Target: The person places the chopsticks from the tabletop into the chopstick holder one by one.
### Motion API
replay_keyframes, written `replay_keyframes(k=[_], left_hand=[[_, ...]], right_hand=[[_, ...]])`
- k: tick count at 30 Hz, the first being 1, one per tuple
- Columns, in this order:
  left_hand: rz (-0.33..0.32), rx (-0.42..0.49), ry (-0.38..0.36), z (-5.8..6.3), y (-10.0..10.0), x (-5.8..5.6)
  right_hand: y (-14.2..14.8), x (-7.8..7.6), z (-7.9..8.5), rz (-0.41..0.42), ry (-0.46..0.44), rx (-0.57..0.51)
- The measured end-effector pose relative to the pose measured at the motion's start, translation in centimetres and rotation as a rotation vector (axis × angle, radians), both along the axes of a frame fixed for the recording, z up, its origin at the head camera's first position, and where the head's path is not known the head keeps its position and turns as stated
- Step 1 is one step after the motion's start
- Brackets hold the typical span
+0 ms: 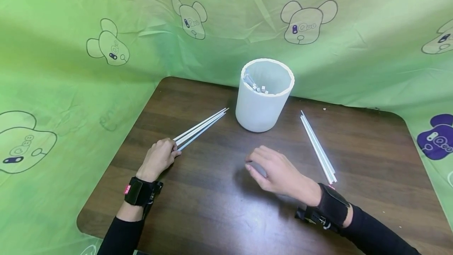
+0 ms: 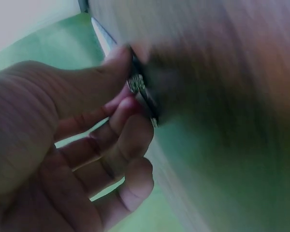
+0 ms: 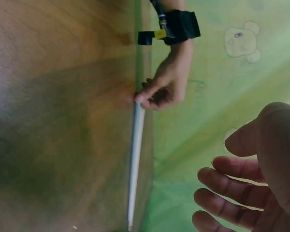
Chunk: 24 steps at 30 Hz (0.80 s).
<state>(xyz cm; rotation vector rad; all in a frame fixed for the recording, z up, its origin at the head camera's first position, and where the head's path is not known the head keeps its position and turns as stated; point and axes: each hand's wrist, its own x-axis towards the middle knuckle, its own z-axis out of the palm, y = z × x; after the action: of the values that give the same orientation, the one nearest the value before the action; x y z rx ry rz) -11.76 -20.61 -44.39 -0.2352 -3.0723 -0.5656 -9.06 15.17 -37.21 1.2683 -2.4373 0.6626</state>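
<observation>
Your left hand [image 1: 159, 158] pinches one end of a bundle of thin white and pale blue sticks [image 1: 201, 128] between thumb and fingers, at the left side of the brown table [image 1: 205, 207]. The far tips of this bundle fan slightly and point toward the white bucket [image 1: 260, 111], stopping just short of its wall. The left wrist view shows the gripped ends dark and blurred; whether the bundle rests on the tabletop you cannot tell. Your right hand [image 1: 283, 172] is held in front of the bucket with its fingers loosely bent, the thumb apart from them, and grasps nothing. To the right of the bucket lies a second bundle [image 1: 318, 148] of similar sticks, untouched by the fingers, its lower end near your right wristband [image 1: 334, 204]. The bucket stands upright near the back edge of the table and contains several small pale pieces [image 1: 250, 82], partly hidden by the rim. Behind the table hangs a green cloth [image 1: 230, 50] printed with cartoon heads.
</observation>
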Motion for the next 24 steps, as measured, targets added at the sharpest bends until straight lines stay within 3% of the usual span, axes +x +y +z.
replay_keyframes(k=[8,14,24], left_hand=[[-0.007,-0.054,0.080,0.5,0.7,0.3],[-0.010,-0.023,0.149,1.5,1.1,0.0],[-0.066,0.062,0.391,3.3,1.9,-0.8]], right_hand=[[0.0,0.8,-1.6,0.016,-0.025,0.014],[0.0,1.2,-2.7,0.020,-0.058,0.023],[0.4,1.3,-3.3,0.000,-0.090,0.035]])
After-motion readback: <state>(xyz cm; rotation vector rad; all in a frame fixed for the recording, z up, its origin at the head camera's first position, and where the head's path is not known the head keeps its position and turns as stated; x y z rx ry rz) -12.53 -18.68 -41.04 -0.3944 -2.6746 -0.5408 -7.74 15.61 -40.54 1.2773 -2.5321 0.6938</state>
